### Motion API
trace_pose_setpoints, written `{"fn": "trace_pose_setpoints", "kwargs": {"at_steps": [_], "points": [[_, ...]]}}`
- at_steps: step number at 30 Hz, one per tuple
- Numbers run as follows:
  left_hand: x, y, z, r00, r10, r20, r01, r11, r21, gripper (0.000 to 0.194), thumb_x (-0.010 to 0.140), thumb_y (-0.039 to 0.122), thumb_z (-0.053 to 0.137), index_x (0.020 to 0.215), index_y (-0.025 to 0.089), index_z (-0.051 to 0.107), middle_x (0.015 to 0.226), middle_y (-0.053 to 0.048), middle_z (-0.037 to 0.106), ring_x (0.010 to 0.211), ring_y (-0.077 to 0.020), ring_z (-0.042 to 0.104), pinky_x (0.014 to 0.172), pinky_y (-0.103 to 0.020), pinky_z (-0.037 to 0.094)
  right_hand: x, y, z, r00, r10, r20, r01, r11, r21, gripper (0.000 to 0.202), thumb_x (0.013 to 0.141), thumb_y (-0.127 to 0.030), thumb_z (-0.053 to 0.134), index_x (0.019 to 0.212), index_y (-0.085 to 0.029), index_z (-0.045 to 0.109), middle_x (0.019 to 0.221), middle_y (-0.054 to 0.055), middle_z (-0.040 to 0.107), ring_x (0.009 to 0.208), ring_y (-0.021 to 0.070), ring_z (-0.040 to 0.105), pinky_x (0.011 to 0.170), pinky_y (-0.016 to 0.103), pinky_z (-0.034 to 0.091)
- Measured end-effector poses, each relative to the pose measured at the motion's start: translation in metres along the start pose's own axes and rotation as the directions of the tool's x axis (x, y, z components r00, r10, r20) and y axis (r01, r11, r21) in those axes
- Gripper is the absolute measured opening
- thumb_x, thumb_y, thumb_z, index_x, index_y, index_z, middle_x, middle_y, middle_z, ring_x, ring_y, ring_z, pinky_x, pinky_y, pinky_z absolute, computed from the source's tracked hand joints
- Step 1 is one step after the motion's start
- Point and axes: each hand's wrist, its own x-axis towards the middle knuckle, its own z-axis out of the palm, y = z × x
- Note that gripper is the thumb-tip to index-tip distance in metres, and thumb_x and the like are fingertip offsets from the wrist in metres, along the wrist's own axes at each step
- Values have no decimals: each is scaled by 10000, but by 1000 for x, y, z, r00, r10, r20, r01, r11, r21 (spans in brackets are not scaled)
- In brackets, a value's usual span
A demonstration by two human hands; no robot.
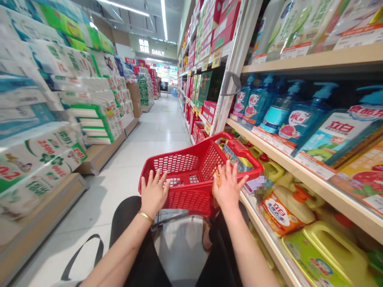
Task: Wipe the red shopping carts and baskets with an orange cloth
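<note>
A red plastic shopping cart basket (179,159) with perforated walls stands in front of my knees, turned so that its handle end is at the right. My left hand (154,189) lies at its near rim, fingers spread. Over the near side further right is my right hand (226,185), its fingers also stretched apart. Something small and orange shows beside my right thumb, mostly hidden; I cannot tell what it is or whether I touch it. A blue and yellow package (236,157) shows by the handle end. The main part of the basket in view holds nothing.
On the right, a shelf (269,139) carries blue pump bottles (299,113); yellow detergent jugs (329,253) lie below. Stacked paper packs (38,155) line the left on low platforms. The tiled aisle floor (158,123) runs ahead. A dark strap (85,253) is at lower left.
</note>
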Motion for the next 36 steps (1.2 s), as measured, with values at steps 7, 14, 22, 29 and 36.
{"fn": "trace_pose_setpoints", "kwargs": {"at_steps": [7,14,22,29,36], "points": [[-5,-2,-2,999,-25,25,26,999,-31,557,1072,504,327,1550,276,500,1620,-110,469,1562,-398,294,1233,-696,189,-30,-86,32,986,-130,103,107,973,206,450,1062,-466,486,1451,-287,623,1697,91,338,1606,368,126,1251,706,54],[-5,-2,-4,1000,-18,24,19,998,-66,559,1070,490,323,1556,269,492,1620,-115,465,1565,-392,288,1237,-694,173,-23,-62,21,971,-203,127,186,973,135,596,1042,-501,509,1567,-220,479,1700,137,312,1600,331,181,1266,666,4],[-5,3,-4,998,-58,-5,57,996,-72,537,1072,486,325,1521,285,539,1602,-99,494,1568,-388,282,1238,-701,149,-27,-73,28,990,-105,98,90,986,143,414,1055,-429,495,1402,-283,670,1721,79,277,1613,386,69,1239,725,29],[-7,-3,-2,1000,-23,4,23,999,-40,518,1078,434,317,1523,286,535,1600,-90,496,1568,-386,285,1227,-711,187,-32,-106,34,953,-261,155,207,933,295,401,1056,-416,495,1387,-280,674,1605,73,498,1564,303,303,1286,637,35],[-6,2,1,998,-52,-24,51,998,-45,507,1076,432,334,1511,291,551,1590,-83,508,1563,-400,292,1220,-730,185,-12,-13,12,999,33,-33,-31,998,52,406,1070,-342,431,1389,-259,669,1638,78,445,1592,372,208,1195,792,-52]]}}
